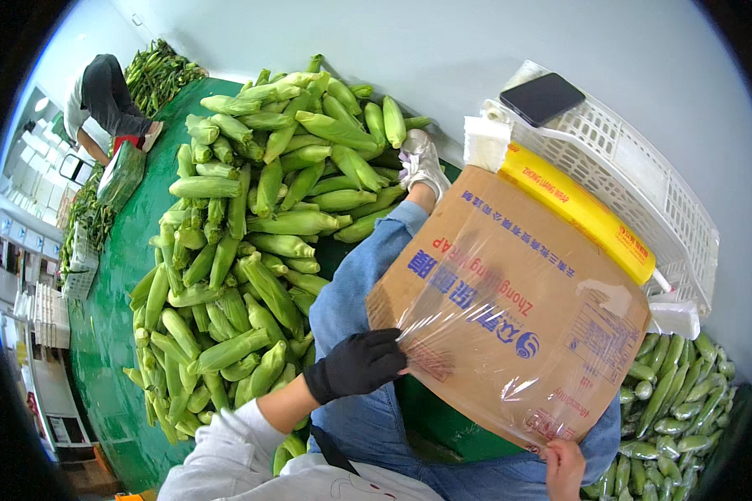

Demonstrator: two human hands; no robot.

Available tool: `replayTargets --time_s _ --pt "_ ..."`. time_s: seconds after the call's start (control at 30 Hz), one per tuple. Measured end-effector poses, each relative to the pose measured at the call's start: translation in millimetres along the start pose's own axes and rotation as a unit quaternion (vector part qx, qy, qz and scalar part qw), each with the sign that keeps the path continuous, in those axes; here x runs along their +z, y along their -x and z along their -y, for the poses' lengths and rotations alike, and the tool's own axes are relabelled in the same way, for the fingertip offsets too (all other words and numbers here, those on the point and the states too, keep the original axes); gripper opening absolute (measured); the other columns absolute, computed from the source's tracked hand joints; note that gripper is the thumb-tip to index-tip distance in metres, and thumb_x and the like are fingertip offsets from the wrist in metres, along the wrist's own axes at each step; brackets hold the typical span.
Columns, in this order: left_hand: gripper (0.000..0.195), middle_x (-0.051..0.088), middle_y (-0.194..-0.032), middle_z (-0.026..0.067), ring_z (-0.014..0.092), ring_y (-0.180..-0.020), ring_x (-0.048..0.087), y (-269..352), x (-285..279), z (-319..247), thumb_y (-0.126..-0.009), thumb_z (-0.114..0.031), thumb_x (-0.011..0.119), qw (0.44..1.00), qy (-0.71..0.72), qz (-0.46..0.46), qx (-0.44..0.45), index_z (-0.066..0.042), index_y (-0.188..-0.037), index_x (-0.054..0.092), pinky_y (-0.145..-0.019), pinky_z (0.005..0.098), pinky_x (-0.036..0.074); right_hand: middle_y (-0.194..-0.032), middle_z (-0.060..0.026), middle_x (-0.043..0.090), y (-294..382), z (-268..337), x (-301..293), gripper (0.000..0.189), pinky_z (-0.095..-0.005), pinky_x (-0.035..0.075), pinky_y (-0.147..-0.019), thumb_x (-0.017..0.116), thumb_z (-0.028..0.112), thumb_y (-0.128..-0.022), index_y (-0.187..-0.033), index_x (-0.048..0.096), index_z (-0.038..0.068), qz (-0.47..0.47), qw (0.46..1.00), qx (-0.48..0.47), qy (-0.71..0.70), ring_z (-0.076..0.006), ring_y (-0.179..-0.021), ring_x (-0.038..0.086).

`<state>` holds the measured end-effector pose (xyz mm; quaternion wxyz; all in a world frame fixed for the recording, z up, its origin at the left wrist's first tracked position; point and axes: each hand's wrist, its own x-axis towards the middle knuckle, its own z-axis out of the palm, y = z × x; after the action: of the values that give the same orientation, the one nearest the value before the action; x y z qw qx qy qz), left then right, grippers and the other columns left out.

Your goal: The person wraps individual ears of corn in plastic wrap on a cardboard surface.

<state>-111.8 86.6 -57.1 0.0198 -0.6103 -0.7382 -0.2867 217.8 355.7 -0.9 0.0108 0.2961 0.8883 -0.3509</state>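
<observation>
A flat brown cardboard carton piece (451, 238) with printed writing rests across my lap. Clear cling film (514, 388) is drawn over its face from a yellow-printed film roll (576, 213) at the far edge. My left hand (358, 366), in a black glove, pinches the film's near left corner, and creases fan out from its fingers. Bare, my right hand (564, 466) grips the film at the near right corner, by the cardboard's edge. The film is stretched between both hands and the roll. Some fingertips are hidden.
A big heap of husked-on corn ears (257, 232) lies to my left. Film-wrapped corn (670, 401) is piled at right. Behind the roll, a white plastic crate (639, 169) carries a phone (542, 99). Another person (103, 100) bends over on the green floor (125, 263).
</observation>
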Motion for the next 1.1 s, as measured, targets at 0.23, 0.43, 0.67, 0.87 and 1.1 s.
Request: replayTargets --time_s 0.23,0.43,0.67,0.87,1.1 --pt "0.068 0.047 -0.120 0.0228 0.035 -0.113 0.044 125 -12 119 -0.081 -0.038 0.062 0.729 -0.347 -0.236 -0.541 -0.002 -0.133 0.035 -0.096 0.0442 0.033 -0.090 -0.0144 0.062 -14 12 10 0.022 -0.0370 0.048 -0.070 0.063 0.016 -0.086 -0.104 0.060 0.004 0.015 0.998 -0.037 0.055 -0.0309 -0.078 0.060" --pt "0.077 0.059 -0.108 0.0252 0.039 -0.104 0.055 137 -11 130 -0.079 -0.050 0.060 0.672 -0.189 -0.017 -0.716 -0.001 -0.133 0.036 -0.099 0.0451 0.032 -0.089 -0.0139 0.062 -6 -1 14 0.020 -0.0351 0.049 -0.068 0.060 0.019 -0.089 -0.101 0.062 0.003 -0.019 0.997 -0.034 0.061 -0.0288 -0.076 0.060" --pt "0.075 0.051 -0.125 0.0198 0.032 -0.110 0.051 147 -29 149 -0.085 -0.050 0.057 0.723 0.029 -0.420 -0.548 -0.001 -0.137 0.031 -0.096 0.0431 0.040 -0.092 -0.0152 0.064 -3 -4 22 0.019 -0.0374 0.049 -0.073 0.056 0.019 -0.091 -0.096 0.063 0.002 -0.047 0.995 -0.066 0.064 -0.0310 -0.081 0.061" --pt "0.059 0.054 -0.120 0.0115 0.026 -0.109 0.052 59 -155 127 -0.085 -0.043 0.061 0.662 0.479 -0.536 -0.212 -0.006 -0.128 0.044 -0.095 0.0454 0.042 -0.090 -0.0145 0.065 -3 8 22 0.017 -0.0387 0.049 -0.075 0.055 0.015 -0.091 -0.099 0.063 0.002 -0.075 0.992 -0.062 0.083 -0.0307 -0.082 0.062" --pt "0.069 0.059 -0.111 0.0162 0.031 -0.099 0.059 -108 -67 -26 -0.065 -0.022 0.078 0.989 0.075 0.024 -0.128 -0.003 -0.123 0.047 -0.084 0.0407 0.047 -0.083 -0.0129 0.061 -4 -1 37 0.010 -0.0412 0.049 -0.066 0.061 0.007 -0.080 -0.089 0.057 0.007 -0.095 0.985 -0.051 0.132 -0.0323 -0.076 0.059"
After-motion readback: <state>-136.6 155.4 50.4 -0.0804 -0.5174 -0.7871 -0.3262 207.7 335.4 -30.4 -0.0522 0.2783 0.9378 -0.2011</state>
